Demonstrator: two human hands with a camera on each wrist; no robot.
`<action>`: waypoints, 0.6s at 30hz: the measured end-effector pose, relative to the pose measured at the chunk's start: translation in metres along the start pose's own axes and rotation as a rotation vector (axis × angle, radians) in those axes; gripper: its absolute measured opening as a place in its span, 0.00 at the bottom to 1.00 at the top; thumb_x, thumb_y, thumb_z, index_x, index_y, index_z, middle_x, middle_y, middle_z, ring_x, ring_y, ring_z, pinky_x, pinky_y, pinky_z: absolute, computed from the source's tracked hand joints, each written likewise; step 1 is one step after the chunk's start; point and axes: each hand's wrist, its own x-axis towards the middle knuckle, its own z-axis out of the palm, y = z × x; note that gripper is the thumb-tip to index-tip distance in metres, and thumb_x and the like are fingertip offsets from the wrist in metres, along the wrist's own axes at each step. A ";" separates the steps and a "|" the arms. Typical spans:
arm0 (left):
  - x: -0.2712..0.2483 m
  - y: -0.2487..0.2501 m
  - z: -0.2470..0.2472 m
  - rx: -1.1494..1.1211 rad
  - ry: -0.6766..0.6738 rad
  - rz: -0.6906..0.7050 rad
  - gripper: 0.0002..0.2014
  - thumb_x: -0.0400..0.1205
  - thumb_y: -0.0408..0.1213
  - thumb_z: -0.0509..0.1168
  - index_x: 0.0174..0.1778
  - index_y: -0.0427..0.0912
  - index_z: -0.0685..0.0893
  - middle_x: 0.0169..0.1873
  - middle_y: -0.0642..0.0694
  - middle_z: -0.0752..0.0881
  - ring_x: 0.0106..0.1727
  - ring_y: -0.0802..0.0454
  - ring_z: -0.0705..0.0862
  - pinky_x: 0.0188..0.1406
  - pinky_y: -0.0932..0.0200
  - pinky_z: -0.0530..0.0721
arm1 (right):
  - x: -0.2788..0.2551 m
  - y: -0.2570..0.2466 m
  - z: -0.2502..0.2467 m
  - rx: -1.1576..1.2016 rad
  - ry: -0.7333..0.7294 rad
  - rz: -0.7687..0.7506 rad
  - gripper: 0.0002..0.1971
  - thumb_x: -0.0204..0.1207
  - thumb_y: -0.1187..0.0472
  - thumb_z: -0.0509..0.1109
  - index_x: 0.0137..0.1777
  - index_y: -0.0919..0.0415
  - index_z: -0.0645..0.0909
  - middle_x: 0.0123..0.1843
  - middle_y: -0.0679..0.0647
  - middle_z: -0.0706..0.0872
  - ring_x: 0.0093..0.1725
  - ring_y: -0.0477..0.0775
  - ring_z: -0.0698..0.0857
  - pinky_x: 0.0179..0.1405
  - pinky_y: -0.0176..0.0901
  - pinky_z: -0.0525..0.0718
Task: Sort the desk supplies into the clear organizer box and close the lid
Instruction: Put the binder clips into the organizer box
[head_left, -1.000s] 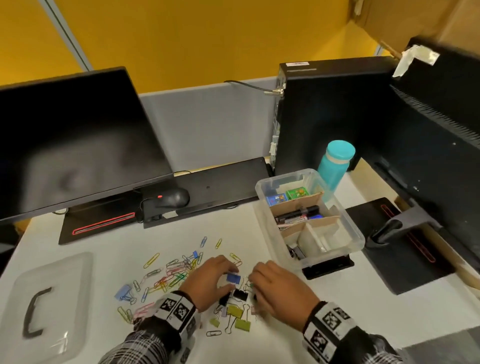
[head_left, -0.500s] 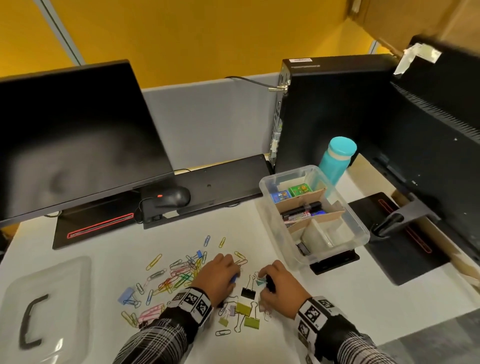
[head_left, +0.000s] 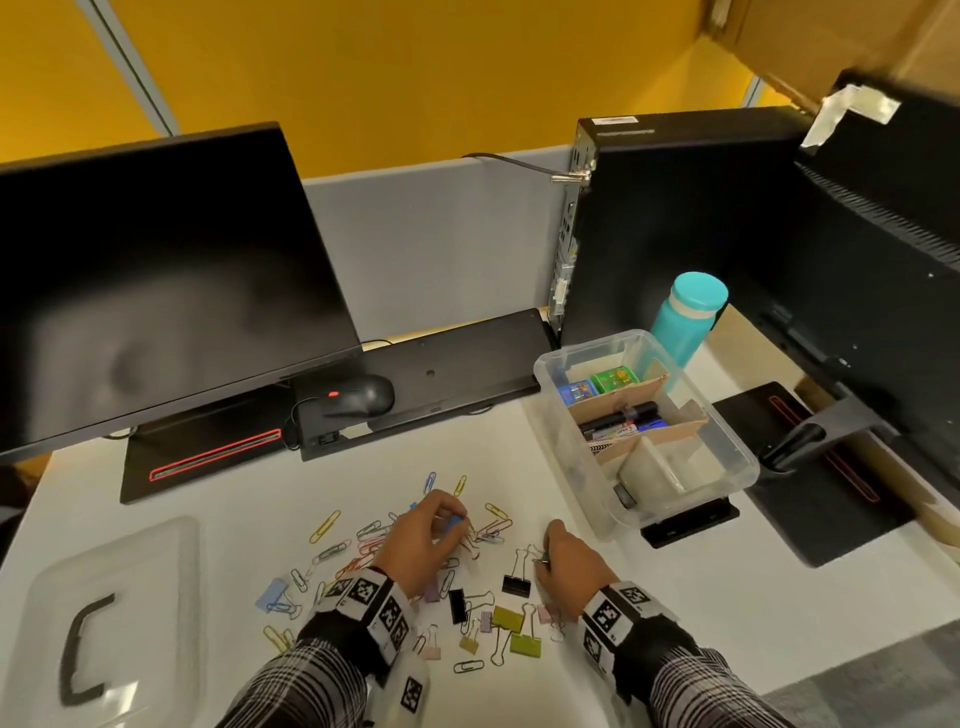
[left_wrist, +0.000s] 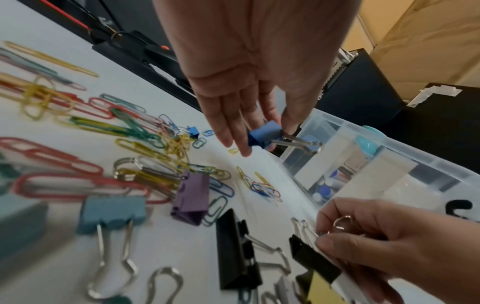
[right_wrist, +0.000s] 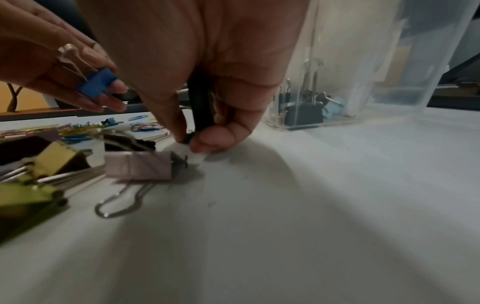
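Lower centre of the head view: left hand (head_left: 423, 540) pinches a blue binder clip (left_wrist: 263, 134) by its stiff body. To its right, the right hand (head_left: 569, 569) clamps a black binder clip (right_wrist: 200, 107), apparently with another small piece, blurred. Light, rigid, slippery wire handles; grip the bodies. Clear organizer box (head_left: 737, 470) stands open, right of centre.

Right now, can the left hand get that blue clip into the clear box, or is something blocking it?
Probably yes. The left hand pinches the blue binder clip above the desk, and the clear organizer box stands open to its right, its lid lying far left. Only the right hand is close to that path.
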 end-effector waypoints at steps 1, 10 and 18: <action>-0.002 0.001 0.001 0.028 -0.004 0.016 0.05 0.83 0.36 0.62 0.50 0.51 0.78 0.46 0.52 0.83 0.45 0.58 0.83 0.49 0.64 0.82 | -0.002 0.000 -0.002 -0.011 -0.005 -0.008 0.08 0.81 0.57 0.59 0.55 0.57 0.64 0.42 0.49 0.74 0.41 0.53 0.75 0.34 0.38 0.71; -0.005 0.021 0.027 0.182 -0.177 -0.030 0.10 0.84 0.39 0.56 0.38 0.53 0.75 0.44 0.50 0.75 0.41 0.55 0.77 0.45 0.58 0.76 | -0.045 -0.038 -0.089 -0.045 0.447 -0.263 0.13 0.82 0.53 0.59 0.63 0.54 0.66 0.44 0.46 0.76 0.36 0.47 0.77 0.34 0.35 0.72; -0.007 0.032 0.061 0.715 -0.284 -0.103 0.31 0.70 0.67 0.65 0.60 0.48 0.72 0.59 0.50 0.75 0.58 0.49 0.76 0.56 0.51 0.80 | -0.025 0.010 -0.134 -0.128 0.341 0.069 0.18 0.79 0.54 0.64 0.65 0.60 0.70 0.58 0.58 0.84 0.53 0.57 0.85 0.49 0.47 0.81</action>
